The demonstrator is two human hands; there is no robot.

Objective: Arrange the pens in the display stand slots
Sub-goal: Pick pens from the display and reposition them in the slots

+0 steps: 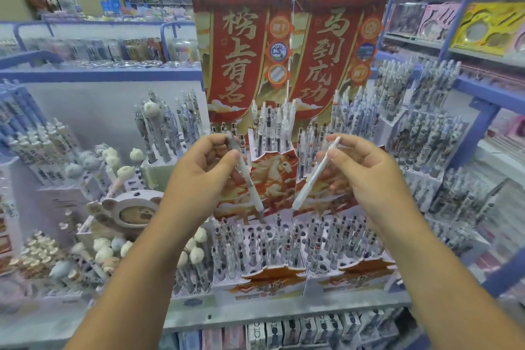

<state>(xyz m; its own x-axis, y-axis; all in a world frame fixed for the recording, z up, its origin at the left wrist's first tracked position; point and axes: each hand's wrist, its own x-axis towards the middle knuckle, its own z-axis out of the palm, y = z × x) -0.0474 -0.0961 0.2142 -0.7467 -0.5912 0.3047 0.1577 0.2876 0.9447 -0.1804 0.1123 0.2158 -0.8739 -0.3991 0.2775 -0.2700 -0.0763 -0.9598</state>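
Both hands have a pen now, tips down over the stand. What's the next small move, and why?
Probably lower the left hand so its pen drops into an empty slot in the lower stand. That tip already hangs just above open holes, while the right hand holds its pen higher.

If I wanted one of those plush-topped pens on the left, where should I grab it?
Probably pinch the plush-topped pen on its bare barrel just under the round plush head, coming from above and pulling up. It stands nearly upright in its stand, with neighbours crowding the lower barrel.
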